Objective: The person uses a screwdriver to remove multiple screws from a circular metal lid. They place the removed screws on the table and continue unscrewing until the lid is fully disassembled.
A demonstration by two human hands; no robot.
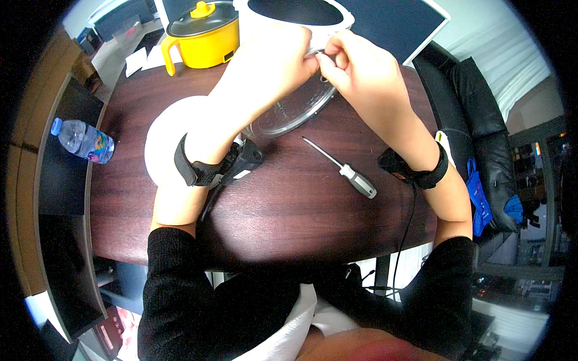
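My left hand (283, 57) and my right hand (367, 66) meet at the far side of the table, fingertips almost touching. Both are closed in a pinch, and whatever lies between the fingers is too small or hidden to name. Just below them is a clear, round-rimmed bowl or lid (293, 115), partly covered by my left hand and wrist. Right behind my hands stands a white round pot-like appliance (248, 18) with a dark inside. A screwdriver (356, 180) with a grey and white handle lies nearer to me, its tip pointing away to the left.
A yellow pot (208, 45) with a dark lid stands at the back left. Under my left forearm sits a white round object (164, 135). At the left, beyond the table (289, 210), is a water bottle (83, 141). A black sofa (481, 108) borders the right side.
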